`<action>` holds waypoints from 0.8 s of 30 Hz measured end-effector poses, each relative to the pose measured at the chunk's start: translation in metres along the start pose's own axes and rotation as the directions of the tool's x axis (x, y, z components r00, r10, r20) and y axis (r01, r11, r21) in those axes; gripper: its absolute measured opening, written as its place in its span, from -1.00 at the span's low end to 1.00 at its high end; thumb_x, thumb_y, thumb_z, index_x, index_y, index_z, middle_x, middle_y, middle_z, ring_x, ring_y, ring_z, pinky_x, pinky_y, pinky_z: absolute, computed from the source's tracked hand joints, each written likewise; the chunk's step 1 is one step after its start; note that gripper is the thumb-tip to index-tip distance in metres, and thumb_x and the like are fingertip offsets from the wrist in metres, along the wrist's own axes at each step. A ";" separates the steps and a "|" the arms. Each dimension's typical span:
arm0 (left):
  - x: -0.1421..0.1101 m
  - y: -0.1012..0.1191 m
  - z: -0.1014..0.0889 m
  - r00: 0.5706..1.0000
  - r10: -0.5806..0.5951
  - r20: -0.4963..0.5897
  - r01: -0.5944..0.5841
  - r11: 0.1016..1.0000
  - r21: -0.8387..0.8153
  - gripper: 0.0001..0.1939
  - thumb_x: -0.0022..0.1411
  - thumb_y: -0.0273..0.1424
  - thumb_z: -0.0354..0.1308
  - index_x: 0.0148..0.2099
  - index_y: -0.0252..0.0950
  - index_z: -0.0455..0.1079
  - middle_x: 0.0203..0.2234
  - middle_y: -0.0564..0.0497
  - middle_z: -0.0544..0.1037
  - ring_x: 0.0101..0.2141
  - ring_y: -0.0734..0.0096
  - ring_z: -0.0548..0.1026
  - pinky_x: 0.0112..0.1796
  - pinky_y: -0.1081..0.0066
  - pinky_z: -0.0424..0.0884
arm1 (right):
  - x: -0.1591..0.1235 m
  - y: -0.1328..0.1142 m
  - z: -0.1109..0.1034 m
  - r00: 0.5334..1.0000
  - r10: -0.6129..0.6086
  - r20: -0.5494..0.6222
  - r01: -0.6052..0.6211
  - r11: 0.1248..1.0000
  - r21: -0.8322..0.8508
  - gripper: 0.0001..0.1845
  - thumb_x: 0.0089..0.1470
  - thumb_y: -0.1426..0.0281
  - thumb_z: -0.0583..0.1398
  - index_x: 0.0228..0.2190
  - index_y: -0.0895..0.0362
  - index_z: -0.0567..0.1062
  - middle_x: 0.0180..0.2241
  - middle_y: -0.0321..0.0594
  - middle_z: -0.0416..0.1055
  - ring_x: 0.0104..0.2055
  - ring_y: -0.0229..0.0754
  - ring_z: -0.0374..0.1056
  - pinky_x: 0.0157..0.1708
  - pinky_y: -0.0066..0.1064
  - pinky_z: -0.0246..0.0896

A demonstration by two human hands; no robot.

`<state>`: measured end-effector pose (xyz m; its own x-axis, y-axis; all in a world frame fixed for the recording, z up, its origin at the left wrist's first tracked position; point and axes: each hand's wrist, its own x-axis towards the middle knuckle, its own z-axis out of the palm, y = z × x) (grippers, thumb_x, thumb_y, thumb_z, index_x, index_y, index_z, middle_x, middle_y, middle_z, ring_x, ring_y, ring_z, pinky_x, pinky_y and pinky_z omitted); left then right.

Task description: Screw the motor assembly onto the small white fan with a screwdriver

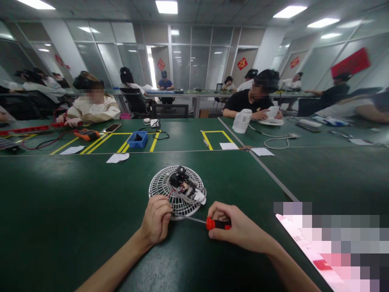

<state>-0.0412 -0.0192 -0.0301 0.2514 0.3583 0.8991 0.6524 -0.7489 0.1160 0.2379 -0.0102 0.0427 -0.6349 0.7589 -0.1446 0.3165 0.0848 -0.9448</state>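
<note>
A screwdriver with a red and black handle is gripped by my right hand, its thin shaft pointing left. The shaft's tip ends at the fingers of my left hand, which are pinched together. What lies between those fingers is too small to make out. Just beyond both hands, a round white fan grille lies flat on the green table. A black motor assembly with loose wires rests on the grille, and a grey cable curls around its near side.
A blue bin stands farther back, near a phone and an orange-black meter. Across the table, a co-worker handles a white fan part. Paper slips lie along the table seam. A partly blurred pink-white panel is at lower right.
</note>
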 end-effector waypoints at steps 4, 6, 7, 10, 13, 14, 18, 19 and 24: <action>-0.001 0.001 0.001 1.000 -0.015 -0.020 0.015 1.000 -0.001 -0.86 0.36 -0.52 -0.06 -0.10 -0.29 0.30 -0.31 -0.05 0.48 -0.14 0.26 0.46 -0.13 0.23 0.42 | 0.000 -0.002 0.002 0.999 0.004 -0.050 -0.007 0.998 -0.057 -0.76 0.03 0.36 0.41 -0.34 0.15 0.46 -0.38 -0.33 0.46 -0.33 -0.26 0.35 -0.34 -0.46 0.24; -0.001 0.000 0.001 1.000 -0.014 -0.009 0.014 1.000 -0.008 -0.86 0.35 -0.52 -0.06 -0.10 -0.30 0.30 -0.30 -0.06 0.47 -0.13 0.26 0.46 -0.11 0.23 0.42 | -0.001 -0.003 0.001 0.999 0.043 -0.008 -0.043 0.999 -0.028 -0.76 0.09 0.29 0.37 -0.32 0.15 0.46 -0.38 -0.31 0.46 -0.35 -0.26 0.36 -0.35 -0.45 0.28; -0.001 0.000 0.000 1.000 -0.012 0.001 0.012 1.000 -0.012 -0.86 0.35 -0.52 -0.06 -0.11 -0.30 0.30 -0.30 -0.06 0.47 -0.13 0.25 0.46 -0.11 0.22 0.42 | -0.002 -0.003 0.001 0.997 0.069 0.026 -0.069 0.998 -0.002 -0.74 0.12 0.25 0.35 -0.31 0.16 0.46 -0.37 -0.30 0.46 -0.36 -0.26 0.36 -0.37 -0.44 0.30; -0.001 0.000 -0.001 1.000 -0.009 0.028 0.010 1.000 -0.023 -0.86 0.36 -0.49 -0.07 -0.12 -0.29 0.30 -0.31 -0.06 0.48 -0.14 0.24 0.46 -0.11 0.19 0.43 | -0.003 -0.003 -0.001 0.986 0.121 0.115 -0.126 0.991 0.038 -0.69 0.19 0.16 0.28 -0.27 0.17 0.46 -0.36 -0.27 0.47 -0.41 -0.27 0.36 -0.43 -0.45 0.33; -0.001 0.000 -0.001 0.999 -0.009 0.040 0.010 0.999 -0.031 -0.85 0.36 -0.47 -0.08 -0.13 -0.27 0.31 -0.33 -0.06 0.48 -0.15 0.22 0.47 -0.12 0.18 0.44 | -0.004 -0.004 -0.004 0.984 0.121 0.134 -0.119 0.993 -0.017 -0.68 0.24 0.15 0.22 -0.27 0.18 0.49 -0.38 -0.24 0.49 -0.40 -0.26 0.38 -0.44 -0.46 0.29; -0.001 0.001 -0.002 0.999 -0.006 0.047 0.007 0.999 -0.034 -0.85 0.36 -0.47 -0.08 -0.14 -0.26 0.31 -0.33 -0.06 0.49 -0.15 0.22 0.47 -0.12 0.17 0.44 | -0.004 -0.004 -0.005 0.984 0.121 0.129 -0.116 0.992 -0.042 -0.67 0.24 0.14 0.22 -0.28 0.19 0.51 -0.39 -0.23 0.48 -0.40 -0.26 0.37 -0.45 -0.47 0.27; -0.002 0.000 -0.002 0.999 -0.007 0.050 0.007 1.000 0.001 -0.80 0.34 -0.41 -0.02 -0.03 -0.29 0.34 -0.18 -0.15 0.51 -0.02 0.13 0.45 -0.03 0.10 0.43 | -0.005 -0.008 -0.007 0.987 0.133 0.090 -0.126 0.989 -0.080 -0.65 0.23 0.10 0.22 -0.28 0.17 0.52 -0.42 -0.25 0.45 -0.41 -0.26 0.34 -0.49 -0.50 0.23; -0.003 0.000 -0.002 0.999 -0.013 0.035 0.012 1.000 0.023 -0.72 0.35 -0.34 -0.01 0.05 -0.31 0.33 -0.10 -0.20 0.50 0.04 0.07 0.43 0.01 0.05 0.41 | -0.006 -0.009 -0.008 0.987 0.137 0.083 -0.132 0.989 -0.073 -0.64 0.23 0.09 0.22 -0.28 0.16 0.51 -0.42 -0.25 0.44 -0.42 -0.26 0.33 -0.49 -0.50 0.23; -0.003 -0.004 0.001 0.994 -0.053 -0.093 0.060 0.995 0.075 -0.39 0.35 -0.17 0.01 0.36 -0.30 0.08 0.23 -0.30 0.26 0.26 -0.12 0.23 0.17 -0.16 0.28 | -0.011 -0.012 -0.017 0.990 0.139 0.031 -0.138 0.989 -0.048 -0.61 0.22 0.06 0.22 -0.28 0.17 0.50 -0.42 -0.25 0.43 -0.44 -0.28 0.31 -0.52 -0.52 0.21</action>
<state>-0.0438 -0.0164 -0.0338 0.1492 0.3439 0.9271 0.7183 -0.6820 0.1374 0.2536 -0.0086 0.0604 -0.6061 0.7431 -0.2836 0.4343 0.0105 -0.9007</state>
